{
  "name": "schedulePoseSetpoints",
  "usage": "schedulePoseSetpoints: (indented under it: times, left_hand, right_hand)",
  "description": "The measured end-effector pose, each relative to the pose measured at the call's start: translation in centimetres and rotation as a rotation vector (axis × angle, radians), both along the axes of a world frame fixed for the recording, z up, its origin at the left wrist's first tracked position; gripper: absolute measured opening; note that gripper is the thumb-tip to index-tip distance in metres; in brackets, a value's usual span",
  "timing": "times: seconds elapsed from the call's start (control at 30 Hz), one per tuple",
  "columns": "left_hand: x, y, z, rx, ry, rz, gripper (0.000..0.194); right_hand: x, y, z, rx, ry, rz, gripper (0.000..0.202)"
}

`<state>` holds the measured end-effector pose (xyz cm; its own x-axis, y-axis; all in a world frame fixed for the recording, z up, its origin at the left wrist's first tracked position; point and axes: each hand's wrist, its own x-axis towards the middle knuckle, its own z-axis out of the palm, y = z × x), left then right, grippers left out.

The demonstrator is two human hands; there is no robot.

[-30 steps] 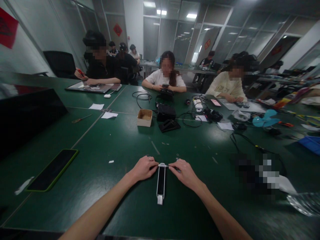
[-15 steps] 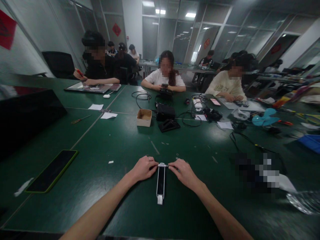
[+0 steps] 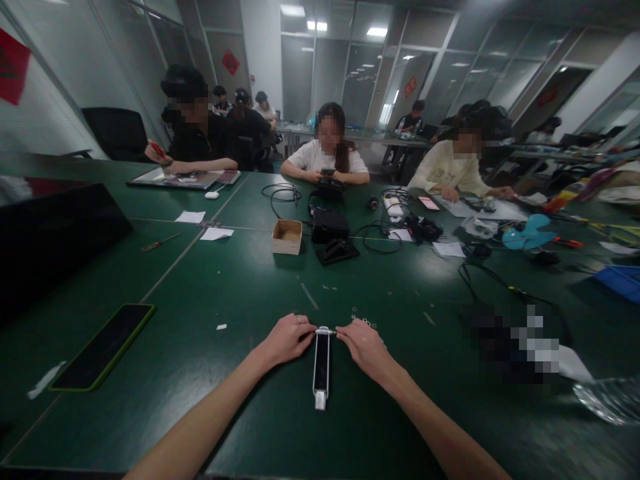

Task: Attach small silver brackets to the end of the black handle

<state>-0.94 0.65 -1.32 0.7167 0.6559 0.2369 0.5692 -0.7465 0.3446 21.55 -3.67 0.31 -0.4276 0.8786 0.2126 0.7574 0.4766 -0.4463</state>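
"Where do you have the piece?"

"On the green table (image 3: 235, 413), closer to its near edge than its far one. I see a slim pale-framed device (image 3: 322, 367) with a dark middle, lying lengthwise, its silver end block (image 3: 320, 400) pointing at the near edge."

"And the fingers?"

"On my feed the left hand (image 3: 286, 339) has thumb and forefinger pinching one end of a short metal crosspiece (image 3: 325, 331) at the device's far end. The right hand (image 3: 365, 345) pinches the other end the same way. The picture is dim and small there, so I can't tell whether the crosspiece is fixed to the frame or just lies across it."

"What's loose around you?"

"Several small rings (image 3: 367, 323) lie just beyond the right hand, on the side toward the far edge. Well to the left I have a phone (image 3: 103, 347) in a green-edged case. Farther up stands an open cardboard box (image 3: 287, 247), and at the far edge sits a person in a white top (image 3: 306, 157)."
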Motion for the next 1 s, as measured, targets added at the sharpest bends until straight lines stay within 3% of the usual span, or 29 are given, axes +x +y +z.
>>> schedulePoseSetpoints:
  times: [0.33,0.57,1.0]
  left_hand:
    - [0.1,0.1,-0.7,0.010,0.005,-0.027,0.021]
    - [0.0,0.0,-0.4,0.004,0.005,-0.024,0.020]
    - [0.1,-0.1,0.0,-0.012,-0.005,-0.001,0.017]
  right_hand:
    - [-1.2,-0.3,0.6,-0.071,0.028,-0.080,0.026]
    - [-1.0,-0.4,1.1,-0.081,0.049,-0.035,0.026]
    - [-1.0,-0.3,1.4,-0.102,0.003,-0.072,0.016]
